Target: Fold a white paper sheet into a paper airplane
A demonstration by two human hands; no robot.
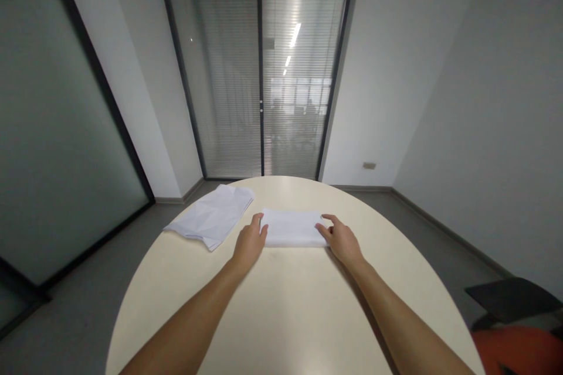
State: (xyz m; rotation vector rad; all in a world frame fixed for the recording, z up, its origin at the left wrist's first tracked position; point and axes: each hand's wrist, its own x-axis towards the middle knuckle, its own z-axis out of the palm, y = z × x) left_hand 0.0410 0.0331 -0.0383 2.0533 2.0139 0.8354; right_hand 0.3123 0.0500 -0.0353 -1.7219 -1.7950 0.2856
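Observation:
A folded white sheet [292, 229], paper or cloth, lies flat on the table in front of me as a neat rectangle. My left hand [250, 242] holds its left edge, with thumb and forefinger at the side. At the opposite end, my right hand [345, 241] is closed on the right edge, its thumb resting on top and the forefinger curled near the far corner. The other fingers of both hands are mostly hidden. To the left, apart from my hands, lies a looser, creased pile of white sheets [213, 214].
The round cream table [290, 299] has its far edge just beyond the sheets. A chair with an orange seat [519, 348] and dark backrest [512, 297] stands at the lower right. Behind the table are glass doors with blinds [261, 82].

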